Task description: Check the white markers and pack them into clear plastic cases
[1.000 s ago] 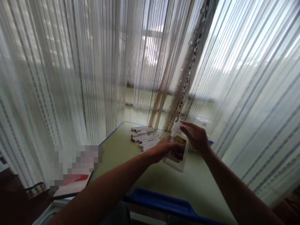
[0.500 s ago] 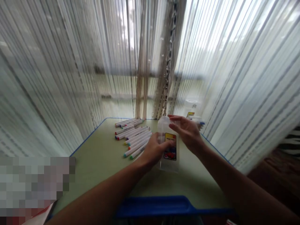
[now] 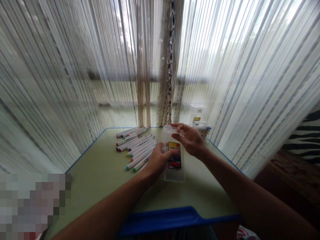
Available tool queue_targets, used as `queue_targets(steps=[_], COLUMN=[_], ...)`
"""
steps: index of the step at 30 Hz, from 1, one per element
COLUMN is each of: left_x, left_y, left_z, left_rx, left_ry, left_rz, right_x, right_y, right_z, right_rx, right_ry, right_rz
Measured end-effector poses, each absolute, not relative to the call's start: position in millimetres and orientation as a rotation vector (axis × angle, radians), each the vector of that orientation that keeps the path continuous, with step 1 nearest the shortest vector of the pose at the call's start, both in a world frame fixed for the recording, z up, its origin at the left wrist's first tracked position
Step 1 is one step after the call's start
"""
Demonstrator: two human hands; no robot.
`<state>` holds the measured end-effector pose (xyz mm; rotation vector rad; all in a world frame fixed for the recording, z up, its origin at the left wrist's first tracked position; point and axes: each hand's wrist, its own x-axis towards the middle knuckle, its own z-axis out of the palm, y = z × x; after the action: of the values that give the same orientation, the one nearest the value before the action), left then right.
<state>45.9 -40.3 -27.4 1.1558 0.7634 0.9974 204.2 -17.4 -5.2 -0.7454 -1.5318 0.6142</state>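
A clear plastic marker case [image 3: 172, 175] with a yellow, dark and red label stands slightly tilted above the table in front of me. My left hand [image 3: 157, 162] wraps around its left side, thumb lying across the label. At the case's top right, my right hand [image 3: 192, 140] has its fingers bent around the upper edge, with thumb and forefinger close together. Left of the case, several white markers [image 3: 142, 149] with coloured ends lie side by side in a loose spread. The case looks see-through, and I make out no markers inside.
The pale green table [image 3: 97, 185] has a blue rim and a blue front ledge [image 3: 162, 218]. Behind my right hand stand another clear case [image 3: 198, 110] and a blue-and-white item [image 3: 204, 126]. String curtains [image 3: 120, 90] hang along the far edges. Zebra-striped fabric [image 3: 302, 133] is at right.
The whole view has shifted, so the table and hands sit a little further left. Both hands keep their places on the case, with the right fingers slightly more bent.
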Motion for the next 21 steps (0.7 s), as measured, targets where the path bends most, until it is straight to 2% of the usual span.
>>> queue_targets(steps=[7, 13, 16, 21], left_x=[44.6, 42.8, 41.5, 40.7], left_y=[-45.2, -46.3, -46.9, -48.1], left_z=[-16.9, -10.5, -10.1, -12.7], left_rx=[1.095, 1.094, 1.093, 1.118], left_ry=[0.679, 0.633, 0.605, 0.599], left_rz=[0.927, 0.911, 0.909, 0.845], right_x=[205.3, 210.3, 214.7, 213.4], right_y=[-32.5, -30.4, -20.9, -17.1], right_z=[8.8, 10.7, 5.5, 3.4], right_rx=[-0.814, -0.834, -0.861, -0.819], right_ry=[-1.708, -1.467, -1.36, -1.228], right_rz=[0.406, 0.393, 0.556, 1.016])
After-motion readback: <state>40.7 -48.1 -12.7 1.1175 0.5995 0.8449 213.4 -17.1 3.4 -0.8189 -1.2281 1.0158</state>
